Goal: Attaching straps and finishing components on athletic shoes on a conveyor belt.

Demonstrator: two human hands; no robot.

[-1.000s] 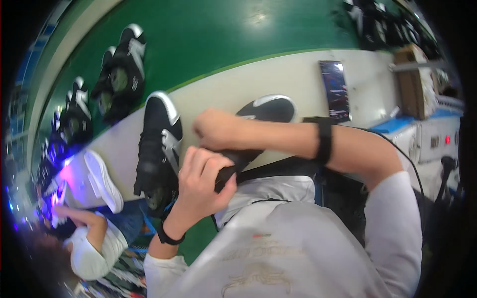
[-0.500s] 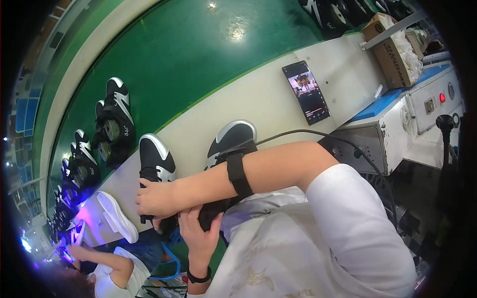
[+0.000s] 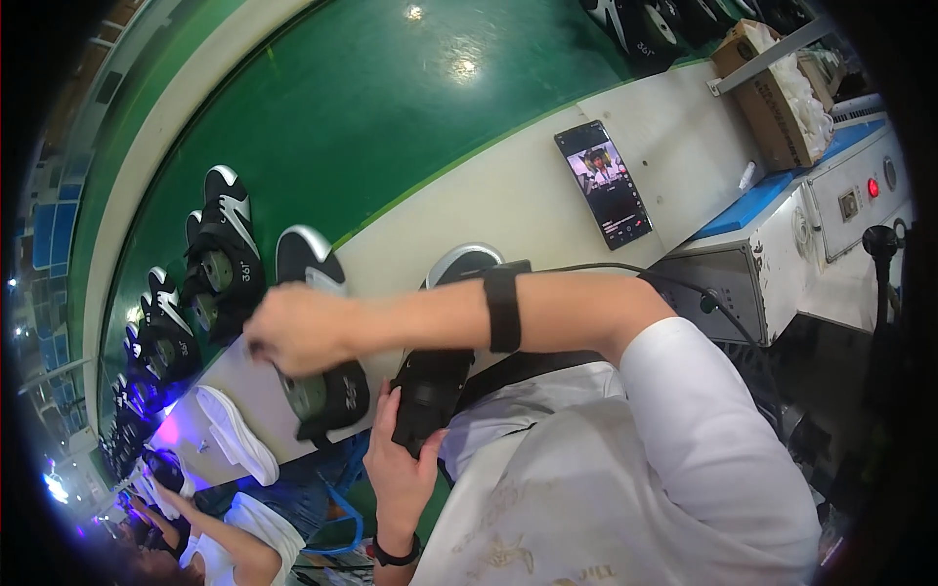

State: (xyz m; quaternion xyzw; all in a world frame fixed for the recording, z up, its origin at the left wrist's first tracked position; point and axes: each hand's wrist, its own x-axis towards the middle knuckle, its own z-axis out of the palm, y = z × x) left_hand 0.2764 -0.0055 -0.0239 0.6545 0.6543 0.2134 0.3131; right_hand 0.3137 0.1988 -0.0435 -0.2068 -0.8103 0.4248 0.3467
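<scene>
A black shoe with a silver-edged toe [image 3: 471,262] points away from me, partly hidden under my right forearm. My left hand [image 3: 399,474] grips its black heel end, with fingers along one side and the thumb on the other. To the left stands a second shoe [image 3: 311,256] of the same kind, with a round grey-green piece in its opening at the heel. My right hand [image 3: 301,330] reaches across above this second shoe, covering its middle. Motion smears the right hand, so its fingers are unclear.
A phone [image 3: 604,186] lies on the white ledge [image 3: 498,186] beside a green surface [image 3: 391,107]. More shoes [image 3: 223,249] line the left. A white sole [image 3: 236,435] lies near a co-worker [image 3: 244,537]. A carton [image 3: 772,98] and a machine [image 3: 752,264] stand right.
My right hand has moved left and up from its hold near the left shoe, which now sits slightly farther away with its heel exposed. My left hand stays at the nearer shoe's heel.
</scene>
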